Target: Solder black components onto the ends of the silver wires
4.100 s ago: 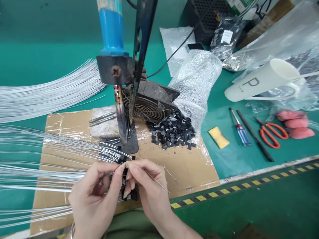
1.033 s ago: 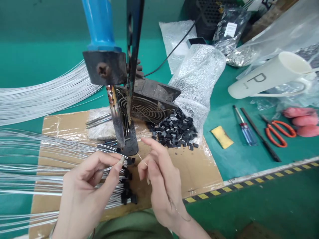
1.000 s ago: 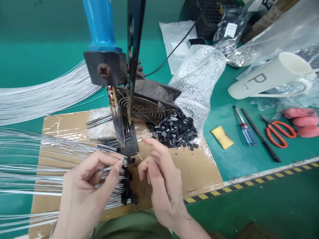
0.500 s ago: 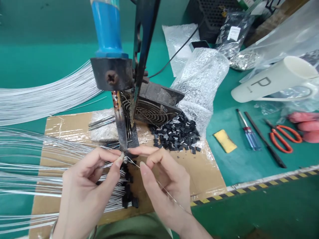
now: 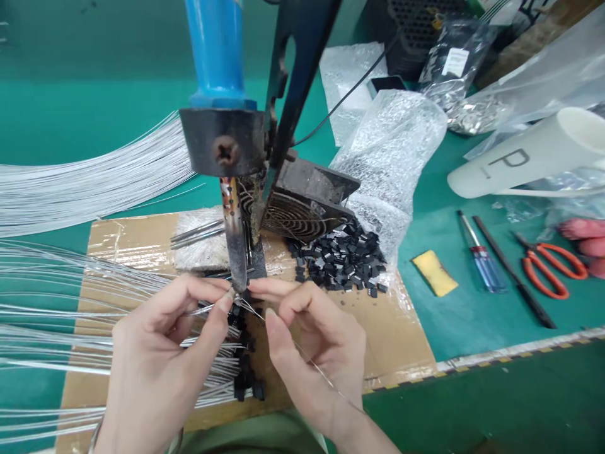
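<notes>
def an electronics workshop tbh: clamped soldering iron (image 5: 216,57), bundles of wht wire (image 5: 94,186), pile of sm blk parts (image 5: 343,260), screwdriver (image 5: 485,265) + pliers (image 5: 533,248)

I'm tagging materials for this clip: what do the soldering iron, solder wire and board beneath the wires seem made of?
Soldering iron: glossy blue handle, probably plastic; heat-stained barrel, evidently metal.
Solder wire: thin, silvery, likely metal from its shine.
Board: probably cardboard, by its brown, papery look, glossy in places.

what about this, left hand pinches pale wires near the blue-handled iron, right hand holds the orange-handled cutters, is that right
Not quite: in the head view, the right hand holds a thin strand; the orange-handled cutters lie on the green table. The left hand does pinch pale wires near the blue-handled iron.
</notes>
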Demonstrator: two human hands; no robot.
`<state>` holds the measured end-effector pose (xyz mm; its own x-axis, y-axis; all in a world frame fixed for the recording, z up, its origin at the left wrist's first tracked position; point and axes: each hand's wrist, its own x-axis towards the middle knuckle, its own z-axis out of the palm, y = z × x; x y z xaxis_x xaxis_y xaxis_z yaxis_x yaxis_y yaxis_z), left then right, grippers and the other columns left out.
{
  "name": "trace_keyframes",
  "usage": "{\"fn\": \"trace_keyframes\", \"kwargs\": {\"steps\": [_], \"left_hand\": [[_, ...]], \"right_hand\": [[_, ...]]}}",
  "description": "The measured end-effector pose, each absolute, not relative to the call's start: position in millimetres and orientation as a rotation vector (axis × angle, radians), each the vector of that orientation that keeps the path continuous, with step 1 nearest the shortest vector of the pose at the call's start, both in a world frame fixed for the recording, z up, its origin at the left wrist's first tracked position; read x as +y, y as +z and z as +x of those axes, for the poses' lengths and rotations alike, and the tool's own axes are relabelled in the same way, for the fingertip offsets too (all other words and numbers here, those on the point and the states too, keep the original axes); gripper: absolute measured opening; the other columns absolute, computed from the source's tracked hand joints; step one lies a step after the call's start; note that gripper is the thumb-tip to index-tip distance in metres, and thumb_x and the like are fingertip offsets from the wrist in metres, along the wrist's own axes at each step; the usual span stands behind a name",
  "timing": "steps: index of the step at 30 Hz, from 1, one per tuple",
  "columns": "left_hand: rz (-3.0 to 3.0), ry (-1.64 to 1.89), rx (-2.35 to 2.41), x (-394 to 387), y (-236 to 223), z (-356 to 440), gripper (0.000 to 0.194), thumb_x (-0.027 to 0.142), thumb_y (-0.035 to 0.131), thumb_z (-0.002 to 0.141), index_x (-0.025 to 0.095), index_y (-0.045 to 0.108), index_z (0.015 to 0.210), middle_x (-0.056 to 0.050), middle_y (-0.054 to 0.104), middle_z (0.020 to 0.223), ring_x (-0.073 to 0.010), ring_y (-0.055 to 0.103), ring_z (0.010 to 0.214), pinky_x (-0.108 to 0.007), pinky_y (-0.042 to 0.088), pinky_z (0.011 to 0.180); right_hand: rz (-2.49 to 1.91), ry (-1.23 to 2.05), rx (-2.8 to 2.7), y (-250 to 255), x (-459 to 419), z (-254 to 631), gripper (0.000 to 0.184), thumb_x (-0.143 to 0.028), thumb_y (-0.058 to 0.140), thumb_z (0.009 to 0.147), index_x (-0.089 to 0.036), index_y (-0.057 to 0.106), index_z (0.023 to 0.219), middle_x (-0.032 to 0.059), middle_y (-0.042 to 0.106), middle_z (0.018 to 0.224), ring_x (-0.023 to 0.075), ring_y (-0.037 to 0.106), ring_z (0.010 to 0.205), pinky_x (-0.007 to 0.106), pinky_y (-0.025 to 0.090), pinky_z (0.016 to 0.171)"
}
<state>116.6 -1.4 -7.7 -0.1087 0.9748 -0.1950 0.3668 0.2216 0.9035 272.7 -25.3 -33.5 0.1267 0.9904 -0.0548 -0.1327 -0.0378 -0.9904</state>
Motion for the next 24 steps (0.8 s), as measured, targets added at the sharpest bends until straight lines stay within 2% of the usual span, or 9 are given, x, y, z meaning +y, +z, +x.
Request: {"fn": "trace_keyframes", "kwargs": {"steps": [6,14,24], "left_hand": [[1.295,0.909,1.643,-0.6,-8.2,116.0,0.009,0.031,0.079,0.09,0.027,0.077,0.082,0.003,0.075,0.08,-0.0119,0.073,0.071,-0.013,0.06,0.065],[1.278,0.931,1.632,0.5,-3.6,116.7,0.008,0.03,0.08,0.087,0.029,0.077,0.08,0.006,0.076,0.078,-0.009,0.071,0.065,-0.011,0.062,0.069],[1.272,0.939,1.649,-0.5,-2.0,117.2,0.008,0.031,0.081,0.086,0.028,0.078,0.08,0.004,0.076,0.077,-0.0109,0.07,0.062,-0.016,0.065,0.07]], "right_hand": [[-1.21,1.216,-0.992,-32.7,-26.7,273.1,0.027,-0.002,0.071,0.091,-0.026,0.063,0.082,0.004,0.085,0.123,0.023,0.08,0.12,0.032,0.064,0.101],[-1.206,1.22,-0.988,-30.5,-25.8,274.8,0.027,-0.002,0.071,0.091,-0.026,0.062,0.081,0.005,0.085,0.123,0.0244,0.08,0.121,0.034,0.064,0.103],[-1.222,1.222,-0.97,-28.9,-26.3,274.6,0.026,-0.004,0.071,0.091,-0.026,0.062,0.081,0.0061,0.085,0.124,0.0263,0.08,0.122,0.037,0.065,0.102]]}}
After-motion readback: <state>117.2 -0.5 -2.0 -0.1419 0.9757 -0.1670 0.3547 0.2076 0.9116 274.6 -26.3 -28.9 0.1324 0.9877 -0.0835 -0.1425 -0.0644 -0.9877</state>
